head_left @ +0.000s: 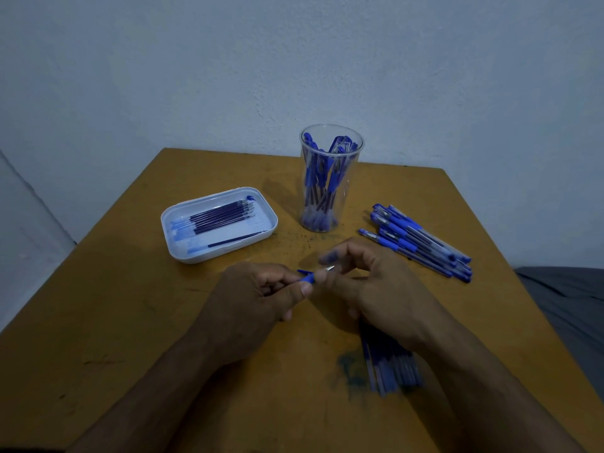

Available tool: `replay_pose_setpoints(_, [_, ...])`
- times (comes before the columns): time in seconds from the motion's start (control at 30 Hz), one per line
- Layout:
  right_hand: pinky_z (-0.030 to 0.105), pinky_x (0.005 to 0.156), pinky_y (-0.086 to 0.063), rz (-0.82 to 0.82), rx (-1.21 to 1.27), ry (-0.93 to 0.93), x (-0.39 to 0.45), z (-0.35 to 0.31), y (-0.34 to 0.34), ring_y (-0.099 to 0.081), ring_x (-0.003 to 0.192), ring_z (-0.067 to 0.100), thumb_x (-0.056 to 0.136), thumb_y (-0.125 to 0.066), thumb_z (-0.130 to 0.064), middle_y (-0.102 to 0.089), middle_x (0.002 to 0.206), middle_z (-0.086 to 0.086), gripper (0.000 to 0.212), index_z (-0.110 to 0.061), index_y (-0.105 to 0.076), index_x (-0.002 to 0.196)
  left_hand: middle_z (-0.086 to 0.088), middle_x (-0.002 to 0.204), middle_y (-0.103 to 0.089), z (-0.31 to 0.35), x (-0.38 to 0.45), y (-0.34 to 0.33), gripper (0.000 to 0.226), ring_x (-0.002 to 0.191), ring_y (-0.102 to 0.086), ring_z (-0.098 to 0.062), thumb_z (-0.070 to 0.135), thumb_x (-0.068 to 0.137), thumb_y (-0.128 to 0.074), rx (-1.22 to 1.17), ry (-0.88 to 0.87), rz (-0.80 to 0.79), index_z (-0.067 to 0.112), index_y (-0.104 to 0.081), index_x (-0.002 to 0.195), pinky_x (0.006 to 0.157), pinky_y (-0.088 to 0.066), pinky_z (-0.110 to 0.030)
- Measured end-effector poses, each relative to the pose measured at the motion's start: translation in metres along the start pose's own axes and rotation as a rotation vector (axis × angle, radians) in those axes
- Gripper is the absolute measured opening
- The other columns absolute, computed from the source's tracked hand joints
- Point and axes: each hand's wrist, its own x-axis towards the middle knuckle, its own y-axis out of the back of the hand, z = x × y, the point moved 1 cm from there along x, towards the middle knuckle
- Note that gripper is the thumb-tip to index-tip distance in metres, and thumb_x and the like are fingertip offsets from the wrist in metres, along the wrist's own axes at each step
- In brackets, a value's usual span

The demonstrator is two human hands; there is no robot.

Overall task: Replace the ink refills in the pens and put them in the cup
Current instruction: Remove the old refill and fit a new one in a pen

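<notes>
My left hand grips a blue pen by its grip end, over the middle of the table. My right hand pinches the pen's metal tip between its fingertips; the fingertips are blurred. A clear cup holding several blue pens stands behind my hands. To its left a white tray holds several dark refills. A heap of blue pens lies on the right. Several pale used refills lie under my right wrist.
The wooden table stands in a corner against a pale wall. Blue ink stains mark the wood near the used refills. A dark grey cloth lies beyond the table's right edge.
</notes>
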Motion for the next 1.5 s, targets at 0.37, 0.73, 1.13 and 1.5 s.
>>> replay_pose_setpoints(0.37, [0.014,0.047,-0.041,-0.006,0.074,-0.038,-0.003,-0.003,0.002,-0.053,0.052,0.004,0.09,-0.073,-0.03,-0.069,0.09,-0.002,0.014,-0.029,-0.07,0.103,0.001,0.064,-0.07,-0.003,0.0,0.0,0.021,0.056,-0.061,-0.008,0.048,0.086,-0.063,-0.005,-0.003,0.002,0.033,-0.077,0.091,0.054,-0.043,-0.018])
replay_pose_setpoints(0.73, [0.019,0.046,-0.041,0.148,0.213,0.005,0.001,0.003,0.003,-0.05,0.05,0.009,0.096,-0.068,-0.016,-0.061,0.079,0.004,0.005,-0.017,-0.072,0.095,-0.002,0.063,-0.069,-0.003,0.001,0.0,0.02,0.047,-0.052,-0.001,0.041,0.088,-0.064,-0.069,0.043,0.04,0.026,-0.076,0.087,0.05,-0.038,-0.011])
replay_pose_setpoints(1.13, [0.034,0.084,-0.051,-0.019,-0.777,0.086,-0.004,0.002,-0.021,-0.054,0.094,0.014,0.101,-0.055,-0.036,-0.046,0.112,-0.006,0.023,-0.031,-0.07,0.118,-0.006,0.064,-0.068,-0.006,0.004,0.002,0.038,0.046,-0.047,-0.014,0.05,0.083,-0.06,-0.214,0.101,0.123,0.016,-0.075,0.092,0.046,-0.04,-0.029])
replay_pose_setpoints(1.5, [0.031,0.089,-0.051,-0.056,-0.825,0.022,-0.003,-0.004,-0.019,-0.051,0.1,0.01,0.102,-0.052,-0.04,-0.047,0.118,-0.007,0.028,-0.031,-0.069,0.122,-0.004,0.065,-0.069,-0.006,0.004,0.002,0.03,0.047,-0.052,-0.004,0.045,0.086,-0.061,-0.169,0.078,0.108,0.019,-0.075,0.09,0.049,-0.042,-0.018])
